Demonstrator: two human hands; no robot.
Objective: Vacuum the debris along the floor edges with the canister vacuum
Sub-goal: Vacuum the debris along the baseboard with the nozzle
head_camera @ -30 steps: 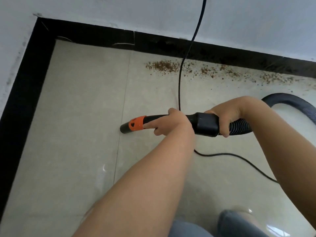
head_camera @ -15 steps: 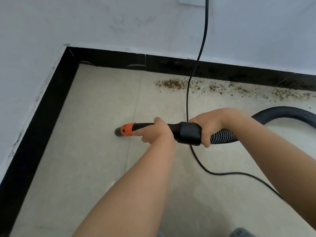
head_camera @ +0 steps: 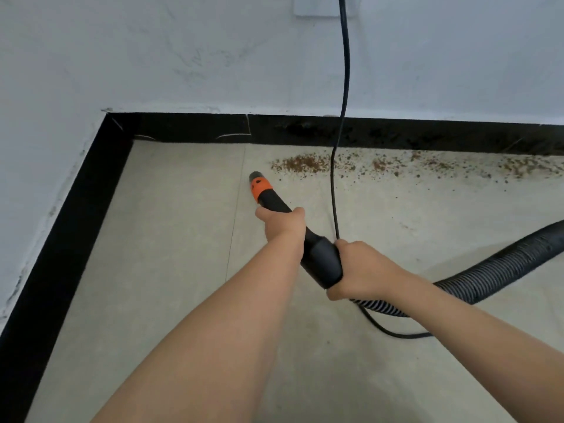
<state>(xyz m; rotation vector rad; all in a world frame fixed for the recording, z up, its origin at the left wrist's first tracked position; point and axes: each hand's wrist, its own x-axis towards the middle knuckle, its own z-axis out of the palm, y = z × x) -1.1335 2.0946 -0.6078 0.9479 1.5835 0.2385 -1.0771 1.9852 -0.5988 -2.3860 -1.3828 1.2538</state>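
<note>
Nozzle aimed at the debris line, nothing picked up from it yet as far as I can see.

Nearest me, my right hand (head_camera: 358, 270) is curled in a grip round the fat black plastic cuff (head_camera: 322, 261) where the ribbed black vacuum hose (head_camera: 500, 267) joins, and my left hand (head_camera: 282, 224) is wrapped round the slim black wand with the orange collar (head_camera: 264, 190) further forward. The wand tip sits low over the pale tiled floor (head_camera: 171, 270), just beside the left end of the brown crumbly debris (head_camera: 300, 163). I judge the job barely started here: the trail runs right along the black skirting board (head_camera: 427, 135), all of it left to do. The thin black power cord (head_camera: 334, 184) hangs from the white wall socket (head_camera: 317, 6) straight across the debris, so it may snag my sweep.
</note>
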